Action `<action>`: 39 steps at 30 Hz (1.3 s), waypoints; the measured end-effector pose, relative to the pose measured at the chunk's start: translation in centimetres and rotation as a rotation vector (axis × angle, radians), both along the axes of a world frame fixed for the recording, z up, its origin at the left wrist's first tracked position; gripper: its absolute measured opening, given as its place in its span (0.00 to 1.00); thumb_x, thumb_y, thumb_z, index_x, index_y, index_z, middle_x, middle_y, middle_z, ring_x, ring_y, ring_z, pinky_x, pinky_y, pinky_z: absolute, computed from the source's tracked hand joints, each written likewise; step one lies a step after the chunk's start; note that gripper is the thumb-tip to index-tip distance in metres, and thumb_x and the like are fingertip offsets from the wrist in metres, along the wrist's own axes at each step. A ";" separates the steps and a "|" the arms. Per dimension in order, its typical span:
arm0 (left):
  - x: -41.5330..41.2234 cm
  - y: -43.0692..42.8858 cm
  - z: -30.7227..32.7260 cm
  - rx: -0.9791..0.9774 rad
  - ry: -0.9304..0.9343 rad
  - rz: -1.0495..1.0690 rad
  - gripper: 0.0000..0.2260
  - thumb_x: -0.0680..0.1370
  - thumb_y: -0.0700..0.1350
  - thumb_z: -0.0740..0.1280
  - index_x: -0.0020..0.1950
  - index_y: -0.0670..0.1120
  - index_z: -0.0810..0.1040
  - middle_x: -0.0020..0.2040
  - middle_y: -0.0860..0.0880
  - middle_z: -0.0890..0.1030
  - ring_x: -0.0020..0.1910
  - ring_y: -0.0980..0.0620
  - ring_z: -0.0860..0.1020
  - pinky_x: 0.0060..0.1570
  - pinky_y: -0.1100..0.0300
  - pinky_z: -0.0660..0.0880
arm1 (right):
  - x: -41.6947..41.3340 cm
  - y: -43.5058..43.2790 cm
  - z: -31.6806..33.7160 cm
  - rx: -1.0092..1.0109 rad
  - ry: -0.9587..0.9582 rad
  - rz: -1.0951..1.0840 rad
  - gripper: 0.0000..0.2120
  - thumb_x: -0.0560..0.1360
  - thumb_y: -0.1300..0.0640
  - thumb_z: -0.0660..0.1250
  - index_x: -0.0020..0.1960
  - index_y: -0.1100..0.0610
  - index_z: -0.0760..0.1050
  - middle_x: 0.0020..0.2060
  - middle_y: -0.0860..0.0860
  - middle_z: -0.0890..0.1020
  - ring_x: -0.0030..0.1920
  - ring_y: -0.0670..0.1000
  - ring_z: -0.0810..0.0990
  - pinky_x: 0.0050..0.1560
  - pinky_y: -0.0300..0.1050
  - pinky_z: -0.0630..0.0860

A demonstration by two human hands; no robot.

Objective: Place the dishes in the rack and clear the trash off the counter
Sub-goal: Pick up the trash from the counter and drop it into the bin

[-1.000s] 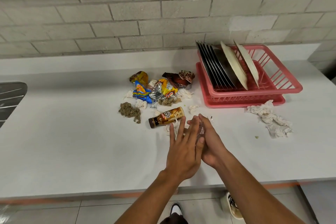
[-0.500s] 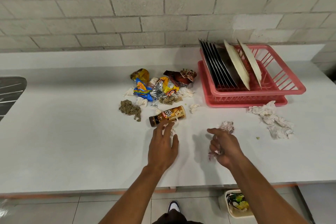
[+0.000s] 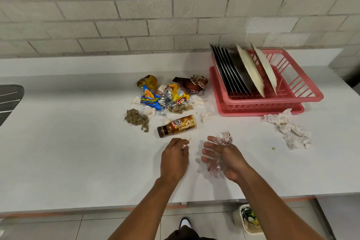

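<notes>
Your left hand (image 3: 174, 160) near counter (image 3: 68, 152) front edge, fingers curled, pinching white tissue scrap (image 3: 185, 145). Your right hand (image 3: 228, 155) beside it, fingers straight, crumpled clear wrap (image 3: 224, 138) lying across palm. Brown bottle (image 3: 178, 125) on side just behind hands. Wrapper pile (image 3: 169, 95) mid-counter toward back edge. Pink rack (image 3: 272, 101) with upright dishes (image 3: 250, 70) toward back right; crumpled tissues (image 3: 290, 128) before it.
</notes>
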State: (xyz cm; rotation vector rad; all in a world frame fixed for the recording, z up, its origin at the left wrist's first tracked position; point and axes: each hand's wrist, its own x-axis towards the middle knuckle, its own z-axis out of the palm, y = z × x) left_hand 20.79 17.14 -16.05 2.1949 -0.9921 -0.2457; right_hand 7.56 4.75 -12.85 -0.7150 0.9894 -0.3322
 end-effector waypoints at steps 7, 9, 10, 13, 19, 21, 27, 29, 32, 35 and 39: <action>-4.3 -1.1 2.3 -0.202 0.429 -0.080 0.12 0.75 0.42 0.75 0.52 0.57 0.78 0.46 0.61 0.83 0.44 0.61 0.83 0.45 0.63 0.81 | 0.5 0.0 0.6 -0.024 0.029 0.069 0.12 0.81 0.54 0.68 0.61 0.58 0.83 0.50 0.60 0.87 0.46 0.60 0.86 0.40 0.52 0.81; -4.8 -1.3 2.2 -0.184 0.397 -0.101 0.10 0.76 0.39 0.74 0.51 0.54 0.80 0.46 0.58 0.84 0.44 0.60 0.83 0.48 0.58 0.82 | 0.3 -0.1 0.7 -0.061 0.061 0.104 0.10 0.79 0.50 0.71 0.56 0.54 0.85 0.48 0.60 0.87 0.43 0.59 0.86 0.38 0.50 0.79; -4.9 -1.4 2.1 -0.164 0.340 -0.119 0.09 0.76 0.39 0.73 0.51 0.52 0.82 0.47 0.57 0.84 0.45 0.59 0.83 0.49 0.57 0.81 | 0.2 -0.1 0.7 -0.085 0.084 0.119 0.11 0.76 0.48 0.74 0.52 0.54 0.86 0.47 0.61 0.87 0.43 0.60 0.86 0.39 0.51 0.79; -4.8 -1.6 2.0 -0.065 0.160 -0.259 0.08 0.77 0.39 0.71 0.53 0.49 0.85 0.55 0.53 0.82 0.50 0.56 0.80 0.54 0.58 0.78 | -0.2 -0.1 0.1 -0.178 0.179 0.102 0.10 0.74 0.51 0.76 0.43 0.58 0.87 0.41 0.61 0.87 0.40 0.59 0.87 0.37 0.49 0.80; -1.3 -5.0 3.9 -0.024 0.116 -0.256 0.10 0.77 0.41 0.69 0.56 0.52 0.85 0.55 0.53 0.77 0.52 0.53 0.77 0.57 0.60 0.75 | -1.4 -0.9 -0.2 -0.131 0.266 -0.066 0.11 0.76 0.54 0.73 0.40 0.61 0.80 0.28 0.57 0.79 0.24 0.54 0.75 0.27 0.43 0.68; 0.5 -7.5 4.7 -0.025 0.004 -0.221 0.12 0.77 0.41 0.69 0.59 0.50 0.83 0.57 0.50 0.79 0.55 0.49 0.78 0.60 0.54 0.75 | -1.9 -1.4 0.2 -0.113 0.270 -0.074 0.13 0.75 0.51 0.74 0.39 0.58 0.78 0.27 0.56 0.76 0.22 0.53 0.72 0.27 0.41 0.66; 3.2 -14.5 4.9 0.393 -0.377 -0.330 0.19 0.78 0.48 0.67 0.69 0.52 0.76 0.67 0.45 0.77 0.67 0.42 0.73 0.66 0.45 0.69 | -2.2 -1.7 1.1 -0.103 0.262 -0.091 0.18 0.72 0.46 0.77 0.35 0.55 0.74 0.26 0.54 0.74 0.21 0.53 0.70 0.24 0.40 0.65; 3.3 -15.7 4.4 0.541 -0.447 -0.358 0.19 0.79 0.47 0.65 0.71 0.52 0.74 0.67 0.45 0.76 0.67 0.41 0.72 0.67 0.44 0.68 | -2.4 -1.6 1.1 -0.097 0.241 -0.097 0.18 0.72 0.47 0.77 0.35 0.56 0.74 0.26 0.55 0.74 0.21 0.53 0.69 0.24 0.39 0.65; 3.3 -16.6 3.7 0.663 -0.466 -0.384 0.19 0.80 0.44 0.62 0.72 0.50 0.73 0.68 0.43 0.75 0.68 0.41 0.71 0.69 0.44 0.65 | -2.7 -1.6 1.2 -0.087 0.233 -0.097 0.19 0.73 0.48 0.77 0.34 0.57 0.73 0.26 0.56 0.73 0.21 0.52 0.69 0.26 0.39 0.65; 3.2 -17.0 3.4 0.599 -0.506 -0.388 0.18 0.79 0.40 0.62 0.69 0.49 0.77 0.65 0.44 0.78 0.65 0.42 0.74 0.68 0.46 0.67 | -2.9 -1.6 1.4 -0.090 0.238 -0.100 0.18 0.73 0.47 0.77 0.37 0.58 0.75 0.27 0.56 0.75 0.22 0.53 0.70 0.27 0.42 0.66; 2.4 -16.2 4.2 0.312 -0.403 -0.345 0.15 0.79 0.39 0.65 0.65 0.49 0.81 0.62 0.45 0.80 0.61 0.42 0.77 0.63 0.49 0.72 | -2.7 -1.6 1.8 -0.087 0.211 -0.098 0.20 0.72 0.41 0.77 0.40 0.58 0.77 0.31 0.57 0.80 0.25 0.55 0.76 0.29 0.44 0.70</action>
